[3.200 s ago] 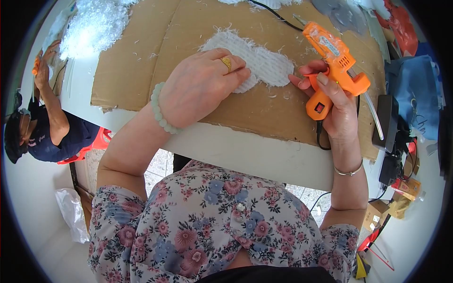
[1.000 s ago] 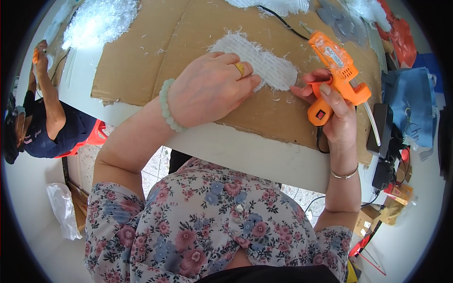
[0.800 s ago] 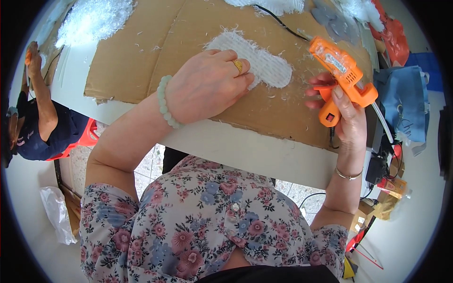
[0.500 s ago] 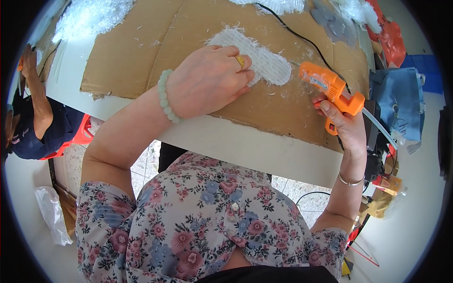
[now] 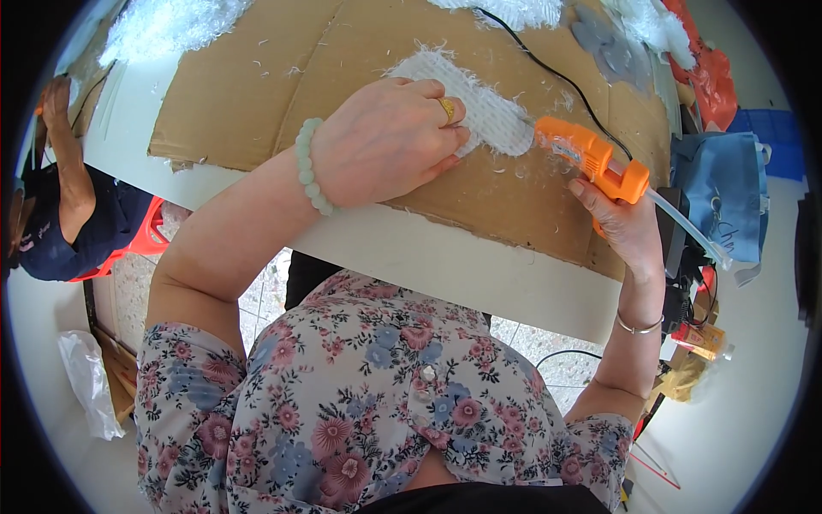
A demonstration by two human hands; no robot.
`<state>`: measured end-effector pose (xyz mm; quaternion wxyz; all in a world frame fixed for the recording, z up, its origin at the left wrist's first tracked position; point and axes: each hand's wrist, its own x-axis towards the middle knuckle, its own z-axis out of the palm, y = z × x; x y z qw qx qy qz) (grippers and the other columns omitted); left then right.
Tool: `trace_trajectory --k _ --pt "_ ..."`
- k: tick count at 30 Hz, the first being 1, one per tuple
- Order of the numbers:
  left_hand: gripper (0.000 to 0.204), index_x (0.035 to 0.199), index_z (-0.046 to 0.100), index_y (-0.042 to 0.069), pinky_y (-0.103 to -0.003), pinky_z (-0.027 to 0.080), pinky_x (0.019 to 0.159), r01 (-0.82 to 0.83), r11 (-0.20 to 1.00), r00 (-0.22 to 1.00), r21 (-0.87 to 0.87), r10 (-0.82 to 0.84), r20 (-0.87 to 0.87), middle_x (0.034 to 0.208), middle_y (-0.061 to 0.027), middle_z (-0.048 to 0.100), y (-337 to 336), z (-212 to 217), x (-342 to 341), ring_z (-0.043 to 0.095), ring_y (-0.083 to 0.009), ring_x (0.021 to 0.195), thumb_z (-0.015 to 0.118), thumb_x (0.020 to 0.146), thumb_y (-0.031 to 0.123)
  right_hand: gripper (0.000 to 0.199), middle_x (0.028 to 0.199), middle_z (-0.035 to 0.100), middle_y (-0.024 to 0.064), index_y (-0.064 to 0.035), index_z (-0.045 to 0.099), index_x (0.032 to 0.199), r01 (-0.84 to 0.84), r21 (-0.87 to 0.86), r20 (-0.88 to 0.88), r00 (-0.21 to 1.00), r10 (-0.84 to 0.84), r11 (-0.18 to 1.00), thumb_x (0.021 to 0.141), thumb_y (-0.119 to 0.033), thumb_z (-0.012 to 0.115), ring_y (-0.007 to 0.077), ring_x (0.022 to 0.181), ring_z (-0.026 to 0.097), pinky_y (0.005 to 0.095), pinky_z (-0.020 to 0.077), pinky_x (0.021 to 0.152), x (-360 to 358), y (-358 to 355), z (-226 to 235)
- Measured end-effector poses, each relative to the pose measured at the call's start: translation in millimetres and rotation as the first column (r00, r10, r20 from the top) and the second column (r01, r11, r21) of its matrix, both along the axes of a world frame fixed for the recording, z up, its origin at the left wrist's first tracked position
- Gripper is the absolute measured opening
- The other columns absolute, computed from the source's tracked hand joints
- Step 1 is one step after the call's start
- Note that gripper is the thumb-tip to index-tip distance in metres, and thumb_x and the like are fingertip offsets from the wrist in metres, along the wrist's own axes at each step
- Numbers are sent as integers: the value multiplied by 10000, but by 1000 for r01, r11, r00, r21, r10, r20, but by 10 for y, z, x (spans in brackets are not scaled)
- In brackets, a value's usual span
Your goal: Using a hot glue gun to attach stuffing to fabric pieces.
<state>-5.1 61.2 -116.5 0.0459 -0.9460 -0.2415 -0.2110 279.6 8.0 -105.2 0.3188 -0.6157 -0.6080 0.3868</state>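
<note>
A white, oblong, frayed-edged fabric piece [image 5: 498, 120] lies on the brown cardboard sheet [image 5: 248, 103]. My left hand [image 5: 390, 141] bends over its near side with closed fingers, pressing on it; the fingertips are mostly hidden. In my right hand [image 5: 629, 227] is an orange hot glue gun [image 5: 575, 144], gripped by its handle. The nozzle points left, right beside the piece's right end; whether it touches cannot be made out. A translucent glue stick [image 5: 685, 224] sticks out of the gun's back.
White fringe heaps [image 5: 171, 27] lie at the far left and far right. A black cord [image 5: 556, 75] crosses the cardboard. Grey flat pieces [image 5: 610, 47] lie far right, near a blue bag [image 5: 719, 193]. A co-worker's arm [image 5: 73, 184] shows at left. The white table edge [image 5: 479, 270] runs before me.
The glue gun has moved slightly left and turned, bringing its nozzle closer to the fabric piece's right end. My left hand stays on the piece.
</note>
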Motion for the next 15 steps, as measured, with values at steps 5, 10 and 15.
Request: trace_trajectory --k 5,10,15 --pt "111 783 641 80 -305 464 716 -1 1000 1000 -8 1 -23 820 -4 576 -13 -9 -20 552 -172 820 657 731 177 289 748 540 -39 -7 610 1018 -7 9 36 999 6 1000 794 -160 708 44 644 440 192 375 579 -35 9 -6" --pt "107 777 643 83 -303 465 715 1 1000 1000 3 -1 -29 813 0 578 -27 -31 -64 553 -171 819 652 738 182 294 740 542 -28 -7 608 1033 -58 -5 154 986 58 998 789 -142 702 43 634 438 191 373 571 -124 72 59" --pt "105 762 642 83 -302 467 707 10 1000 1000 -1 -10 -14 783 6 582 -33 -32 -107 554 -171 817 647 742 186 279 786 606 6 -5 607 1014 -133 5 184 974 130 991 783 -134 698 62 694 510 210 425 633 -214 127 120"
